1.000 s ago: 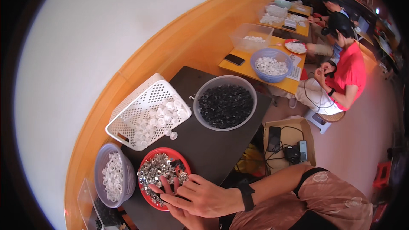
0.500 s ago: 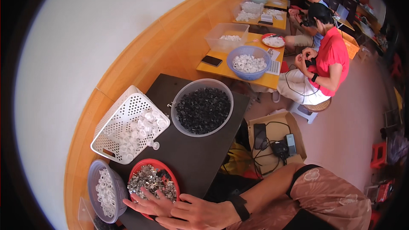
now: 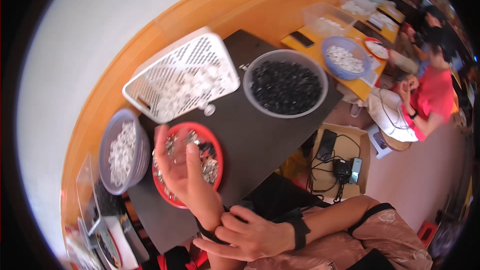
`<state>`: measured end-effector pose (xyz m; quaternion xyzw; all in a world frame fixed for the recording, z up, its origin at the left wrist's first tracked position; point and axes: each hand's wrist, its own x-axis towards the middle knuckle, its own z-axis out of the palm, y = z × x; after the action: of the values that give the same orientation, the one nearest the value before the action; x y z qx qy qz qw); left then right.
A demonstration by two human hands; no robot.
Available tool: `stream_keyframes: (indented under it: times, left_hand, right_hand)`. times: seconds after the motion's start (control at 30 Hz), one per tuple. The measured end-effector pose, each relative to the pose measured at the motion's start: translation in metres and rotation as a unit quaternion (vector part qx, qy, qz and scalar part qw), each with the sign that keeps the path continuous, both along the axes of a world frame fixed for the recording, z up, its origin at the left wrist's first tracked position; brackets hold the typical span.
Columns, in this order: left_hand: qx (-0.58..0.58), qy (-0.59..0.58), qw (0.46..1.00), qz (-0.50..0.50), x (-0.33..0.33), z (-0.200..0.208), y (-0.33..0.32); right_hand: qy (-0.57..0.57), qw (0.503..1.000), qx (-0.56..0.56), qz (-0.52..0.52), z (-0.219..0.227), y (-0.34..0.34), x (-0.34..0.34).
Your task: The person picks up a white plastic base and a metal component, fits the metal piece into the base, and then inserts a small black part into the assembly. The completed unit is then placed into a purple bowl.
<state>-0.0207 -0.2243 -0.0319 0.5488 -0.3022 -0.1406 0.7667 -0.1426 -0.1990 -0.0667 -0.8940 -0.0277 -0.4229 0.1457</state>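
Note:
My left hand [image 3: 187, 180] is raised over the red bowl [image 3: 218, 152], its fingers spread and slightly blurred, holding nothing I can see. Small shiny metal pieces [image 3: 209, 170] and a few black ones lie in that bowl, partly hidden by the hand. A black wristband [image 3: 206, 232] circles my left wrist. My right hand [image 3: 260, 237] lies across that wrist, with its fingers curled onto the band. Another black band [image 3: 300, 233] is on my right wrist.
On the dark table [image 3: 255, 145] stand a white perforated basket [image 3: 150, 81] of white plastic parts, a purple-grey basket [image 3: 141, 157] of white rings and a tub of black pieces [image 3: 285, 87]. A cardboard box [image 3: 364, 170] holds cables. People sit at yellow tables [image 3: 300, 45] beyond.
My left hand has lifted off the red bowl's contents and turned fingers up. My right hand has moved from the back of the left hand to its wrist. The view has swung.

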Motion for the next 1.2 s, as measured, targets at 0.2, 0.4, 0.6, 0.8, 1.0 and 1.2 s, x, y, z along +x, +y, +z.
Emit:
stream_keyframes:
  times: [0.2, 0.4, 0.6, 0.8, 1.0, 1.2]
  left_hand:
    - [-0.041, 0.148, 0.988, 0.001, 0.004, -0.006, 0.013]
    - [0.105, -0.339, 0.889, 0.289, 0.004, -0.013, 0.014]
    - [-0.052, 0.290, 0.955, -0.033, 0.003, -0.015, 0.038]
    - [0.094, 0.055, 0.994, 0.007, 0.008, -0.049, 0.076]
    - [0.276, -0.158, 0.931, 0.180, 0.031, -0.091, 0.133]
    - [0.288, -0.324, 0.886, 0.162, 0.039, -0.103, 0.136]
  right_hand:
    - [-0.001, 0.994, 0.099, 0.042, -0.011, 0.012, -0.001]
    - [0.036, 0.997, 0.063, 0.035, -0.016, 0.017, -0.006]
    - [0.060, 0.940, 0.294, 0.161, -0.021, -0.010, -0.015]
    - [0.118, 0.978, 0.163, -0.048, -0.016, -0.089, -0.033]
    - [0.143, 0.952, 0.043, -0.267, -0.032, -0.173, -0.046]
    - [0.189, 0.940, 0.020, -0.282, -0.048, -0.180, -0.039]
